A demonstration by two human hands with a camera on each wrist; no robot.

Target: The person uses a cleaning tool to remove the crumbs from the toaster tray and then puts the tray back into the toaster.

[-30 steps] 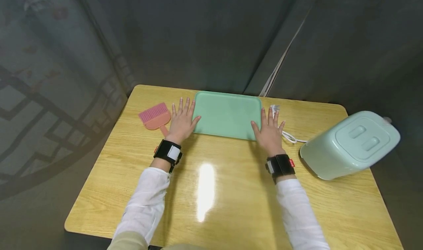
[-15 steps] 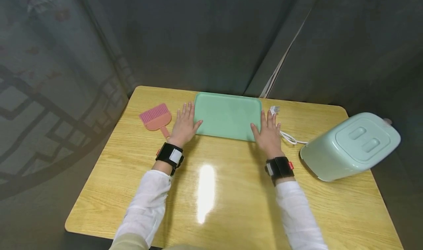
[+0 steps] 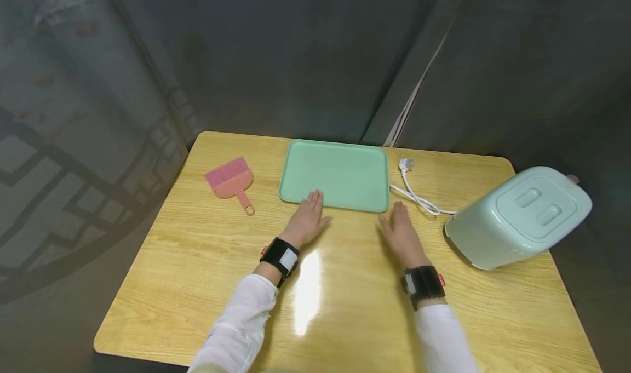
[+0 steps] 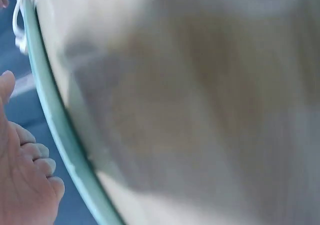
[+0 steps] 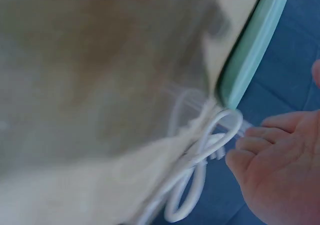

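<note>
A mint-green rectangular tray point(image 3: 337, 176) lies flat at the far side of the wooden table. My left hand point(image 3: 303, 222) has its fingers stretched out, and their tips overlap the tray's near rim in the head view. Just off the tray's near right corner is my right hand point(image 3: 404, 239), holding nothing, fingers together and thumb apart. In the left wrist view, the tray's rim point(image 4: 60, 130) curves past the left palm point(image 4: 22, 185). The right wrist view has the tray's corner point(image 5: 252, 50) and a looped white cord point(image 5: 192, 165) near the right hand point(image 5: 285, 170).
Left of the tray lies a small pink hand brush point(image 3: 231, 181). A pale green appliance point(image 3: 517, 219) with two oval recesses in its lid stands at the right. Its white cord point(image 3: 419, 200) runs to a plug point(image 3: 406, 164) beside the tray. Dark curtains point(image 3: 296, 61) hang behind the table point(image 3: 197, 285).
Both hands have drawn back from the tray's short sides toward the person, the left one also shifting right. The brush handle, the plug and more of the cord have come into view.
</note>
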